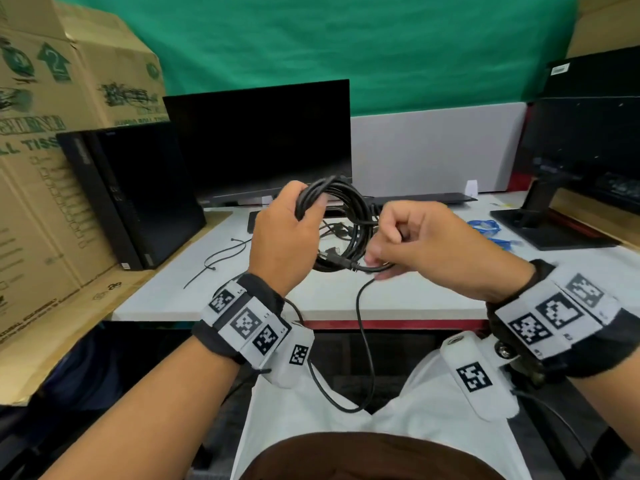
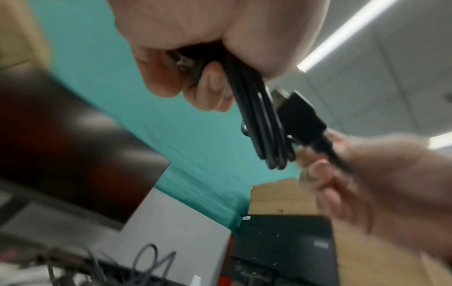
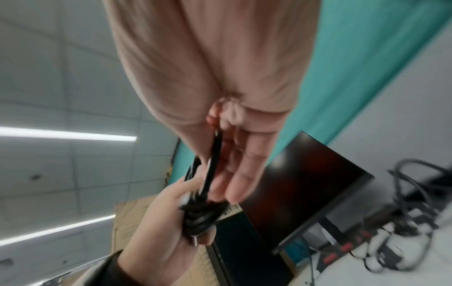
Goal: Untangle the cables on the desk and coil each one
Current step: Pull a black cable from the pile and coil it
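Thin black rubber cable (image 1: 341,216) hangs mostly coiled above the white desk (image 1: 221,299) – left hand (image 1: 284,240) grips the loops, right hand (image 1: 426,244) pinches the loose tail; the black tangle (image 1: 334,230) behind – and a blue cable (image 1: 485,227) – lie uncoiled

Two hands: left (image 1: 277,237), right (image 1: 426,244). One black cable coil (image 1: 349,216), one blue cable (image 1: 485,226), approx. two monitors (image 1: 263,140) (image 1: 581,147), one PC tower (image 1: 138,192), several cardboard boxes (image 1: 52,133).
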The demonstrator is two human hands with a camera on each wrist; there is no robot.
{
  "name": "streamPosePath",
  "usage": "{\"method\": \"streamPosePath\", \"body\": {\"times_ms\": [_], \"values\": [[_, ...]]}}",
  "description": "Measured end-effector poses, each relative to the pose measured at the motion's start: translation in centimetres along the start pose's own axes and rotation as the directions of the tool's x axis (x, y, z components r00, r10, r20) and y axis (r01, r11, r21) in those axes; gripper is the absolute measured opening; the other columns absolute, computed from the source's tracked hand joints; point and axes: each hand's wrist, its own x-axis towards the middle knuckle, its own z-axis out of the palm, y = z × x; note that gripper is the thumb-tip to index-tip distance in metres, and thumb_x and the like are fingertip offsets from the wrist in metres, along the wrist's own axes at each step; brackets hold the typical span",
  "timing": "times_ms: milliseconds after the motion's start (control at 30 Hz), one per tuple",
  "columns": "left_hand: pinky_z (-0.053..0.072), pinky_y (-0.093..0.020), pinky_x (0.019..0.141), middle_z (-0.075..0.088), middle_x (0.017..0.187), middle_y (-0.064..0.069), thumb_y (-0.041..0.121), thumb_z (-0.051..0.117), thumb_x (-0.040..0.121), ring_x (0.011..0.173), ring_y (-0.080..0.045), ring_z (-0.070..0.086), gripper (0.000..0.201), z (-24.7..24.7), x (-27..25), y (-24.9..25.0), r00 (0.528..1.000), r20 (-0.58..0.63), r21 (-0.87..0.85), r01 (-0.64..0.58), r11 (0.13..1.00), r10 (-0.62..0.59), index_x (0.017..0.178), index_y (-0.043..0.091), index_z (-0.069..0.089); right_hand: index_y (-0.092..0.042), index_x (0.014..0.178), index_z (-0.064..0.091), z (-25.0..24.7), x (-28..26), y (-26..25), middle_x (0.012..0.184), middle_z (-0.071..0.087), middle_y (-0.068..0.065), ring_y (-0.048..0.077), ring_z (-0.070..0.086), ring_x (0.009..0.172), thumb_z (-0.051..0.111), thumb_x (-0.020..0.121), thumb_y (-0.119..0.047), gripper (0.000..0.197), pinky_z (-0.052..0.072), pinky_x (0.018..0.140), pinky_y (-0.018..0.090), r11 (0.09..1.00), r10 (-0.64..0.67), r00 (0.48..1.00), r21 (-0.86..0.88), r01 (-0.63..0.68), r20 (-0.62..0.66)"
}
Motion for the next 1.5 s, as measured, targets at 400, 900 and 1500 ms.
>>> {"method": "streamPosePath", "body": {"times_ms": [400, 900, 1500], "values": [[0.049, -0.033, 0.047, 0.048, 0.068, -0.005, 0.036, 0.045, 0.105, 0.048, -0.021, 0.055, 0.029, 0.2, -0.5, 1.5, 0.854, 0.238, -0.621, 0.501, 0.603, -0.464, 0.108, 0.007, 0.050, -0.009, 0.092, 0.070, 0.4, 1.0, 3.5, 0.069, 0.054, 0.001, 0.005, 0.049, 0.074, 0.049, 0.102, -0.030, 0.031, 0.040, 0.065, 0.032, 0.783, -0.128, 0.972, -0.622, -0.024, -0.198], [0.054, -0.035, 0.095, 0.060, 0.123, -0.005, 0.021, 0.064, 0.096, 0.113, -0.018, 0.062, 0.031, 2.9, -3.8, 3.6, 0.843, 0.418, -0.429, 0.512, 0.744, -0.339, 0.119, 0.012, 0.047, -0.011, 0.089, 0.070, 0.8, 1.5, 3.8, 0.081, 0.074, 0.011, 0.014, 0.070, 0.078, 0.061, 0.087, 0.000, 0.015, 0.058, 0.078, 0.029, 0.992, 0.102, 0.872, 0.111, -0.055, -0.479], [0.049, -0.030, 0.086, 0.068, 0.104, 0.006, 0.016, 0.055, 0.101, 0.096, -0.009, 0.061, 0.027, 0.8, -1.8, 2.9, 0.948, 0.252, -0.051, -0.189, 0.981, 0.196, 0.127, 0.018, 0.063, -0.015, 0.064, 0.069, -1.0, 0.5, 0.2, 0.056, 0.062, 0.001, 0.013, 0.059, 0.051, 0.071, 0.085, -0.024, 0.024, 0.048, 0.057, 0.032, 0.991, 0.102, 0.971, -0.058, -0.117, -0.214]]}}
